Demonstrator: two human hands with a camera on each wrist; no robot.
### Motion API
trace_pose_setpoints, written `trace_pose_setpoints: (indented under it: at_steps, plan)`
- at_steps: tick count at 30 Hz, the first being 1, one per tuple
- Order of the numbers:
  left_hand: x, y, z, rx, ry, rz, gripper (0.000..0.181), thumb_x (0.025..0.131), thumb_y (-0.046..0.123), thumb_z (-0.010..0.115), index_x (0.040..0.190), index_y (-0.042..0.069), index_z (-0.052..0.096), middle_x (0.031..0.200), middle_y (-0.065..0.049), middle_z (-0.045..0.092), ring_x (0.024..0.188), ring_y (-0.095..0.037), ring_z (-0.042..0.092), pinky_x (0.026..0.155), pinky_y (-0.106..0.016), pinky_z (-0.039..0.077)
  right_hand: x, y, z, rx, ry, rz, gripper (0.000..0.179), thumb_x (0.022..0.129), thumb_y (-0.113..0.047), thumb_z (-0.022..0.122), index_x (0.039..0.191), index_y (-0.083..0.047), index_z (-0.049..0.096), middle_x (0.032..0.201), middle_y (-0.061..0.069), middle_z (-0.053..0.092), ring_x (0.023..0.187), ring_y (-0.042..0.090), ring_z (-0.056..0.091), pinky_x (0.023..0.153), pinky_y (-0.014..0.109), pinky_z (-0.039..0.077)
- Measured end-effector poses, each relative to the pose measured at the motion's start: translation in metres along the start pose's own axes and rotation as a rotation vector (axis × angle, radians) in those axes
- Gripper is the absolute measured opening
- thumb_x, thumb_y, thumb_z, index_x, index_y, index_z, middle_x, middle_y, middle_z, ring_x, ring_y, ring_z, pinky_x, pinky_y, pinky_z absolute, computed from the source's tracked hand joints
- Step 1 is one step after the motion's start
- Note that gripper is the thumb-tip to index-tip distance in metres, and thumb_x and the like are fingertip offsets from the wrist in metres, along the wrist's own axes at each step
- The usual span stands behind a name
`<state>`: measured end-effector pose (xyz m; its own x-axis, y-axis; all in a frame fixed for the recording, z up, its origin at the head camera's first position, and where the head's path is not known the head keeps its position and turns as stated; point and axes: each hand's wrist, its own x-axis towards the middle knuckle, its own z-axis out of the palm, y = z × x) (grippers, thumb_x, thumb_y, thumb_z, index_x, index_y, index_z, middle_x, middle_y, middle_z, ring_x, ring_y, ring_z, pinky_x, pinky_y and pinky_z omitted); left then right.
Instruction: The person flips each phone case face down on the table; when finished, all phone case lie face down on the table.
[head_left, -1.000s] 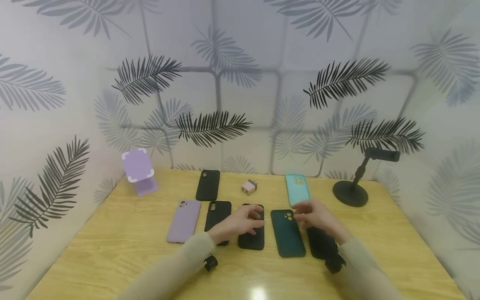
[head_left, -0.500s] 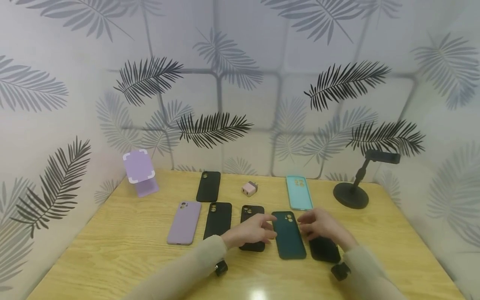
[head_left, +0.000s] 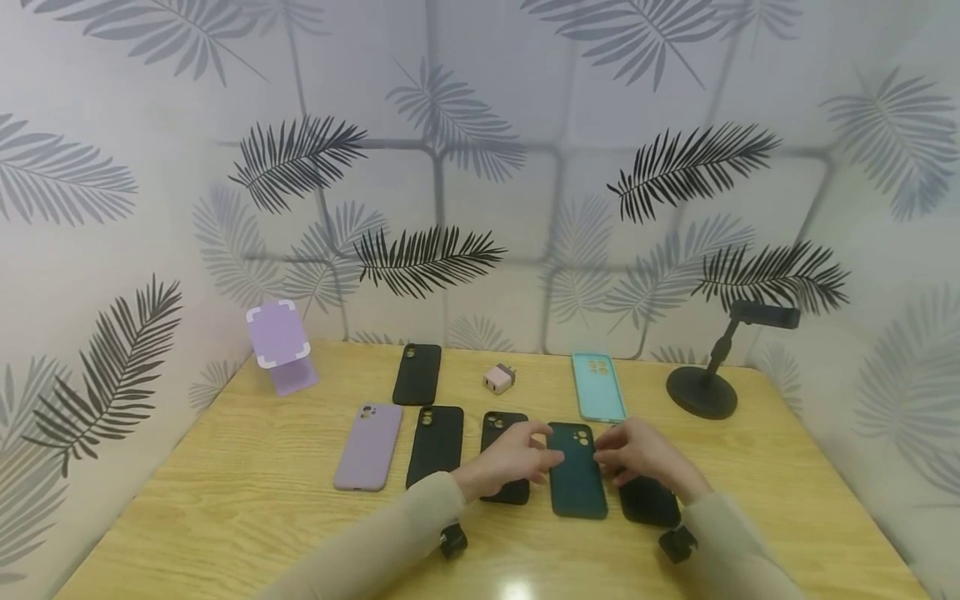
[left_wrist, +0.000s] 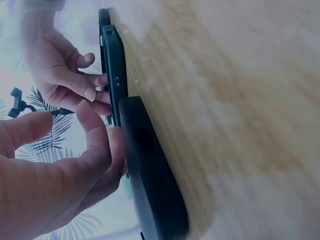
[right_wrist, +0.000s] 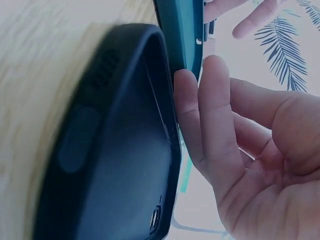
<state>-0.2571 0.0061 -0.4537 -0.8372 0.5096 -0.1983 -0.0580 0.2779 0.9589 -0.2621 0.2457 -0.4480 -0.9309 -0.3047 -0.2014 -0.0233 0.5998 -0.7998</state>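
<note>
A dark green phone case (head_left: 576, 487) lies between the two hands in the head view. My left hand (head_left: 506, 462), its fingers relaxed and slightly bent, reaches over a black phone case (head_left: 510, 493) to the green case's left side. My right hand (head_left: 641, 454) has its fingertips at the green case's right edge, above another black case (head_left: 651, 502). In the right wrist view this black case (right_wrist: 130, 160) shows its hollow inside, and straight fingers (right_wrist: 217, 105) meet the green case (right_wrist: 180, 35). The left wrist view shows the green case (left_wrist: 117, 70) edge-on.
Left of the hands lie a lilac case (head_left: 367, 446) and a black case (head_left: 435, 442). Behind are another black case (head_left: 417, 375), a pink charger plug (head_left: 498, 378) and a turquoise case (head_left: 600, 392). A purple stand (head_left: 279, 337) and a black phone stand (head_left: 703, 387) flank the table.
My left hand has moved right, from over the black case to the green case's side. The green case has turned slightly straighter. My right hand has shifted only a little.
</note>
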Motion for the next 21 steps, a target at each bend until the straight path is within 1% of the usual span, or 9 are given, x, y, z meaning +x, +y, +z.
trace_pose_setpoints:
  at_steps: [4,7,10,14,18,21]
  plan:
    - [0.0013,0.0027,0.0007,0.012,0.001,-0.019,0.06,0.096,0.025,0.065,0.145,0.001,0.04,0.11,-0.012,0.066,0.085,-0.026,0.069,0.078,-0.039,0.059,0.0007,-0.0015,0.001,-0.003,-0.005,0.014,0.025,0.091,-0.005,0.067,0.111,0.01,0.068,0.09,0.016,0.073,0.071,0.018,0.068,0.06,0.034,0.06]
    - [0.002,0.0047,0.0009,0.025,0.001,-0.029,0.061,0.096,0.026,0.064,0.145,0.001,0.04,0.106,-0.011,0.067,0.086,-0.025,0.068,0.078,-0.038,0.058,0.0016,-0.0031,0.0025,-0.017,0.002,0.038,0.023,0.091,-0.006,0.067,0.11,0.008,0.07,0.088,0.013,0.073,0.071,0.018,0.068,0.06,0.033,0.06]
    - [0.0028,0.0038,0.0005,0.011,0.012,-0.033,0.059,0.096,0.024,0.064,0.144,0.001,0.04,0.109,-0.013,0.067,0.088,-0.025,0.067,0.078,-0.038,0.057,0.0022,-0.0034,0.0035,-0.016,0.016,0.053,0.022,0.091,-0.004,0.067,0.109,0.008,0.07,0.09,0.014,0.073,0.072,0.018,0.068,0.06,0.034,0.06]
    - [0.0029,0.002,-0.0003,-0.011,0.044,-0.034,0.056,0.096,0.02,0.064,0.144,0.002,0.042,0.117,-0.014,0.064,0.085,-0.025,0.067,0.078,-0.036,0.056,0.0023,-0.0017,0.0037,0.002,0.016,0.058,0.023,0.091,-0.004,0.066,0.11,0.009,0.069,0.093,0.016,0.073,0.073,0.019,0.068,0.061,0.035,0.061]
    - [0.0021,0.0032,-0.0007,-0.039,0.085,-0.011,0.055,0.095,0.014,0.064,0.143,0.0,0.042,0.125,-0.019,0.06,0.09,-0.027,0.067,0.08,-0.039,0.057,0.0026,-0.0007,0.002,0.014,-0.012,0.041,0.024,0.094,-0.01,0.065,0.11,0.007,0.07,0.093,0.016,0.073,0.077,0.02,0.069,0.062,0.035,0.061]
    - [0.0023,0.004,-0.0004,-0.064,0.125,0.016,0.054,0.095,0.009,0.064,0.144,0.0,0.042,0.128,-0.023,0.058,0.097,-0.029,0.067,0.083,-0.042,0.057,0.0031,-0.0004,0.0012,0.043,-0.051,0.019,0.028,0.097,-0.016,0.062,0.111,0.007,0.069,0.099,0.018,0.073,0.083,0.022,0.071,0.064,0.037,0.061]
